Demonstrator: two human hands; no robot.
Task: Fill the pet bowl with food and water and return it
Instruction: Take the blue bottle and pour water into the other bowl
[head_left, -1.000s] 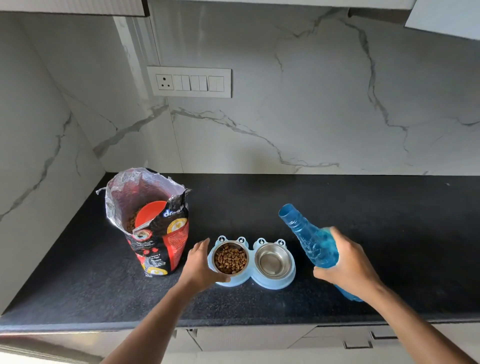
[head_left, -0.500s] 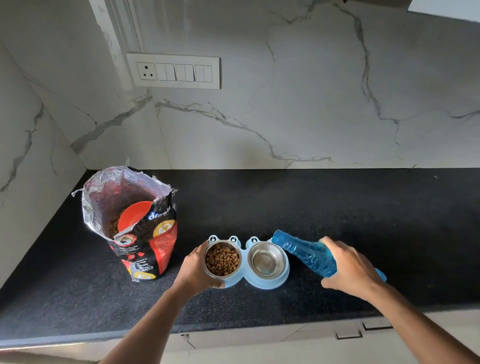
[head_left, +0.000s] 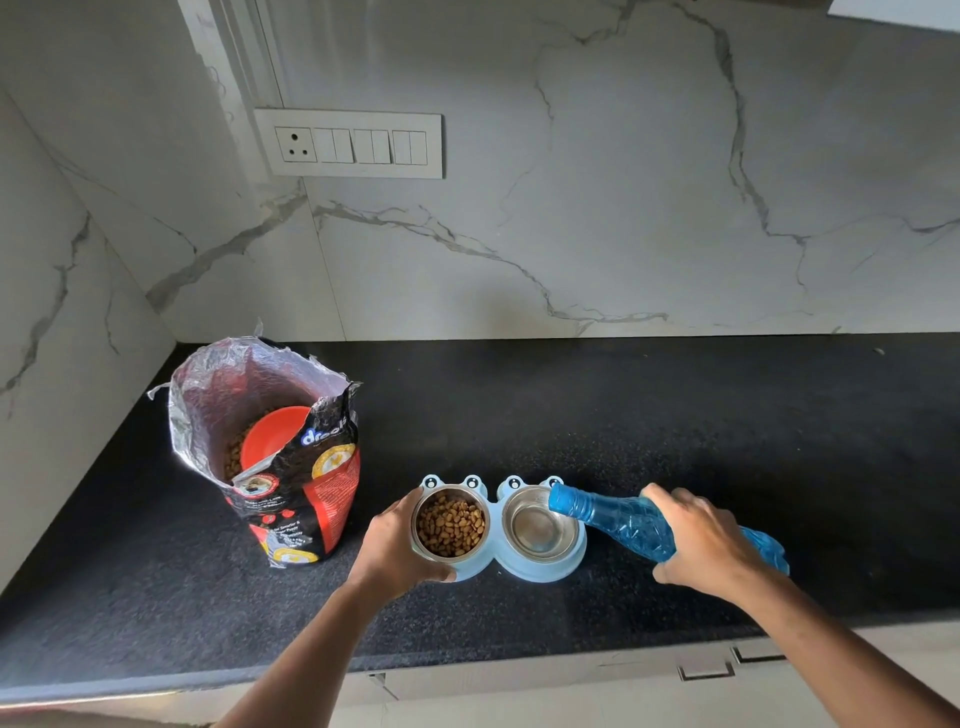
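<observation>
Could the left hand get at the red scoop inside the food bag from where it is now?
Probably yes. The left hand only steadies the pet bowl, and the food bag stands open-topped just beside it, the red scoop showing, nothing between.

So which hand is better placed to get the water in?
The right hand: it grips the tilted blue bottle, mouth over the empty steel bowl. The left hand only steadies the feeder.
</observation>
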